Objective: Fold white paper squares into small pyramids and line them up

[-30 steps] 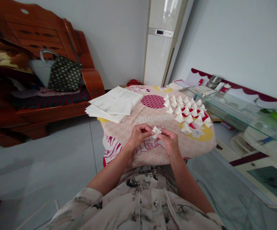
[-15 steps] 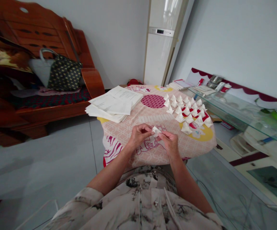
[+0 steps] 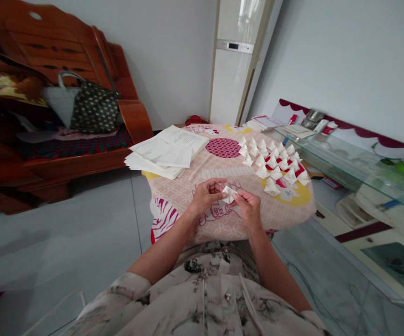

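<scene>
Between my two hands is a small piece of folded white paper (image 3: pixel 229 194), held just over the near part of the cloth-covered table (image 3: pixel 174 228). The fingertips of my left hand (image 3: pixel 207 195) pinch its left side. My right hand (image 3: pixel 248 205) grips the right side between thumb and finger. Off to the right, several folded paper pyramids (image 3: pixel 272 186) stand in rows on the patterned cloth. A stack of printed paper sheets (image 3: pixel 167 151) lies at the table's left back, beyond my left hand.
A glass-topped cabinet (image 3: pixel 349 163) runs along the right wall, with cups and papers on it. At the left stands a wooden bench (image 3: pixel 137 121) bearing a dark patterned bag (image 3: pixel 93 107). A tall white air conditioner (image 3: pixel 232 74) is in the corner; cables (image 3: pixel 314 294) lie on the floor.
The folded paper has turned a little and shows more of its face. My left fingers have lifted and spread slightly; my right hand has shifted barely to the right.
</scene>
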The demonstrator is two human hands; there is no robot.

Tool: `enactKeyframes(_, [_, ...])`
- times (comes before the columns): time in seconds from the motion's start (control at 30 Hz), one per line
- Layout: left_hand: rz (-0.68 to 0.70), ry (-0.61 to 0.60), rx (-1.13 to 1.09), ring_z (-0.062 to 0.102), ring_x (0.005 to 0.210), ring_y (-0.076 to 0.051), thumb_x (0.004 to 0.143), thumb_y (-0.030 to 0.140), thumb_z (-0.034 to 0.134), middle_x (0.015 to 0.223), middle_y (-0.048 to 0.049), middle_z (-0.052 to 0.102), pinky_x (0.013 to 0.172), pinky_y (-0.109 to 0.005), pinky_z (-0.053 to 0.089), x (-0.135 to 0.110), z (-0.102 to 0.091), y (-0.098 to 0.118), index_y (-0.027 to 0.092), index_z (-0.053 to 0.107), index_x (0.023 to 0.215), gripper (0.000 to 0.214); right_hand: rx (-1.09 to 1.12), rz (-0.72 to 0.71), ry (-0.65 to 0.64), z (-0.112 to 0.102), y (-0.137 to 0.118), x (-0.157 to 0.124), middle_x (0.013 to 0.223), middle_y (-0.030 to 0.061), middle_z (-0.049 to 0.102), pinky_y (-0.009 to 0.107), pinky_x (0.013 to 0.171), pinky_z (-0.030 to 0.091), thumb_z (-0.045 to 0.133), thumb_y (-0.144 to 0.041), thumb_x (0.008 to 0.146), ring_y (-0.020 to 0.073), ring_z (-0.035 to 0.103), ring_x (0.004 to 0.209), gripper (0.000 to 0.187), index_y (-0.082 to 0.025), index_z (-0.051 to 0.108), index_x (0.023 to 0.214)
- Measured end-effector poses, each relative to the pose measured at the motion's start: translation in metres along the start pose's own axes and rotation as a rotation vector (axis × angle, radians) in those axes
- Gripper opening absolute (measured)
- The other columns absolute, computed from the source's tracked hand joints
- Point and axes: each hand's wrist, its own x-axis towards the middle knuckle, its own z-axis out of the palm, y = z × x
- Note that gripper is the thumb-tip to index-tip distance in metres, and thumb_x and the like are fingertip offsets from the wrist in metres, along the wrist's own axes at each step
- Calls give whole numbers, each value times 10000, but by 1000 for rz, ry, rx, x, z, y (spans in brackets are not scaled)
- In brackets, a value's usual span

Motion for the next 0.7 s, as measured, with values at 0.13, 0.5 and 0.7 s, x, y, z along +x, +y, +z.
enactKeyframes(0.13, [-61,-42,39,612,622,-113,690,423,844,735,-38,701,603,-222,471,-1,1,2,111,733,817,354,3,14,-4,0,1,1,620,-4,690,269,536,487,672,-330,811,171,621,549,177,-184,774,812])
enactKeyframes(0.5, [85,18,197,580,576,-110,714,472,818,657,-37,689,560,-217,437,1,3,4,117,735,718,364,-36,-16,-12,-2,4,2,608,1,681,279,596,473,674,-361,817,173,602,584,200,-187,773,810])
enactKeyframes(0.7, [129,54,244,547,555,-108,731,461,803,635,-31,670,535,-222,406,-3,5,8,124,733,709,344,-45,-11,-10,-1,-1,1,636,-1,686,281,621,469,686,-386,809,169,594,602,210,-194,770,804])
